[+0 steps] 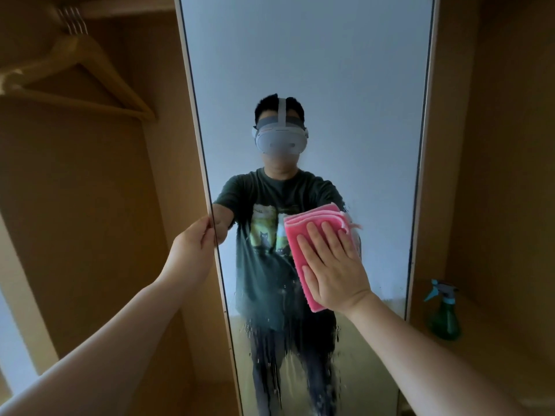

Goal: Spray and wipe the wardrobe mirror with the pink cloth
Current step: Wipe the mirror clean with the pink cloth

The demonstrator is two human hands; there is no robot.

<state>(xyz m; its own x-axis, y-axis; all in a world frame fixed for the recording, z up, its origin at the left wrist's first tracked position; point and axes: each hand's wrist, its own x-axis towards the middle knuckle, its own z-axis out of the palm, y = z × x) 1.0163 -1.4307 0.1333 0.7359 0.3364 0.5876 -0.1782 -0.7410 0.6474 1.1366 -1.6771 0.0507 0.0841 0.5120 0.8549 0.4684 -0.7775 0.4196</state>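
Though folded thick, surely soft and light: treat the pink cloth so, flat against the mirror near mid-height, right of centre. Pressed there by the right hand, fingers straight and a little spread over its lower half. Better to keep the palm broad on it (a limp cloth probably bunches or slides on wet glass). Steadied at the left edge by the left hand, thumb and fingers pinching the frame. Below the cloth, wet streaks and drops not yet wiped. Press gently, as with anything of glass. At right, on a shelf, apart from both hands: the green spray bottle.
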